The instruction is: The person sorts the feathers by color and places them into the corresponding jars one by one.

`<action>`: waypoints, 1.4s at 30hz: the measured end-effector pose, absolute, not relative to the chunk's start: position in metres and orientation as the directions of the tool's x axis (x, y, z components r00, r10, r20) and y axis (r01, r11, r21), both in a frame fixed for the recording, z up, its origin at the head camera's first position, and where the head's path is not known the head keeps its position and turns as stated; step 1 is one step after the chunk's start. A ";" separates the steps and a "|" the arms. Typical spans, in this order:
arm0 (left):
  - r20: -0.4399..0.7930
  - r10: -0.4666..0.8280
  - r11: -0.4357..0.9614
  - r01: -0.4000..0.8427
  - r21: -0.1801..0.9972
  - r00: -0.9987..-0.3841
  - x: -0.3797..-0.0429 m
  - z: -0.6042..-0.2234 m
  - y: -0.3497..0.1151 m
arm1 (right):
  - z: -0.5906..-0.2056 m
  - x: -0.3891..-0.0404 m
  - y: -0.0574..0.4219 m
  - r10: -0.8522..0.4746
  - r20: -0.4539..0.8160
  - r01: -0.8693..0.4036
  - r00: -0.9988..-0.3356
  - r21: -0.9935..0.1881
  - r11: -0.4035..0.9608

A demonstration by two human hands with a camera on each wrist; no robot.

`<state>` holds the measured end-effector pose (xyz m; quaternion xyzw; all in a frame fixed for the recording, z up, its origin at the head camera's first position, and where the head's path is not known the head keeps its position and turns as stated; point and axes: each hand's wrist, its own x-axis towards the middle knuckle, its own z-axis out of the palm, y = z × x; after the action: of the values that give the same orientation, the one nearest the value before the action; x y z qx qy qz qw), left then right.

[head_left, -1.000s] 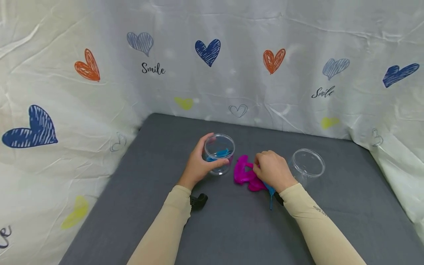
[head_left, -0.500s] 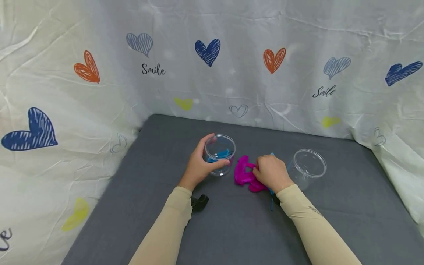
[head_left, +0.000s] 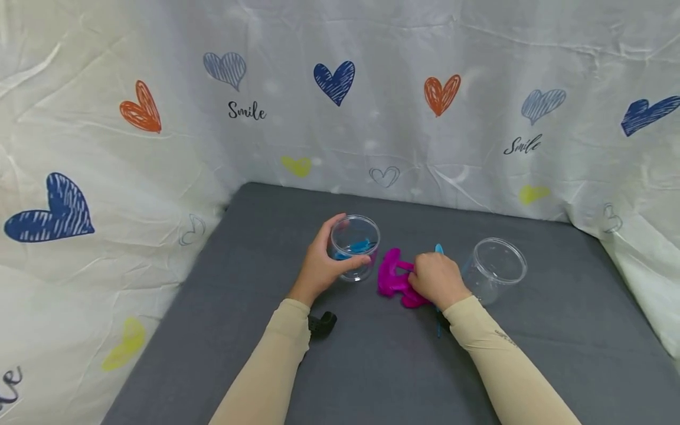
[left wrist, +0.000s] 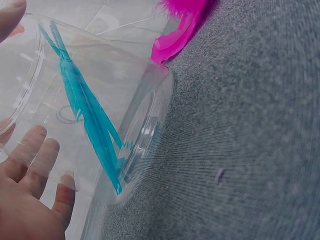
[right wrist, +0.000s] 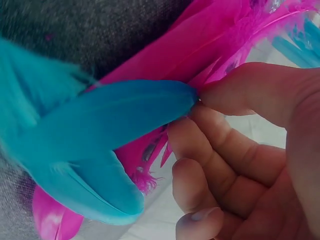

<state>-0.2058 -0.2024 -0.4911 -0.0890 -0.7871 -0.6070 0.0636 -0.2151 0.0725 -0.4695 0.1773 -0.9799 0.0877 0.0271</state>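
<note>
My left hand [head_left: 317, 268] grips a clear plastic jar [head_left: 357, 275] round its side, thumb in front. Inside it lean blue feathers [left wrist: 87, 110], seen through the wall in the left wrist view. To the right of that jar my right hand [head_left: 440, 278] is over a loose pile of feathers. Its thumb and forefinger pinch the end of a blue feather [right wrist: 125, 105], as the right wrist view shows. Under and beside it lie magenta feathers [head_left: 392, 278] and another blue feather [right wrist: 95, 192]. In the head view the hand hides part of the pile.
A second clear jar [head_left: 498, 264] stands to the right, close to my right hand. Both jars are on a grey cloth-covered table [head_left: 382, 372]. A white curtain [head_left: 382, 130] printed with hearts hangs behind and at the sides.
My right hand has shifted slightly, and a blue feather end now shows beyond its knuckles. The left hand and its jar have stayed nearly in place.
</note>
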 end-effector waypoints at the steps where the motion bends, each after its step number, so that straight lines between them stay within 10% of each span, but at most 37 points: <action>1: 0.207 0.062 0.250 0.216 0.944 -0.976 -0.205 -0.491 -0.202 | -0.470 -0.215 0.072 -0.340 0.076 -0.348 -0.938 -0.167 0.923; 42: 0.217 0.065 0.252 0.227 0.941 -0.974 -0.206 -0.489 -0.203 | -0.384 -0.217 0.038 -0.290 0.249 -0.382 -0.924 -0.572 0.726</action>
<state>-0.2061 -0.2029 -0.4895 -0.0925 -0.7885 -0.6044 0.0668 -0.2168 0.0379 -0.3837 0.1812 -0.9263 0.3226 0.0714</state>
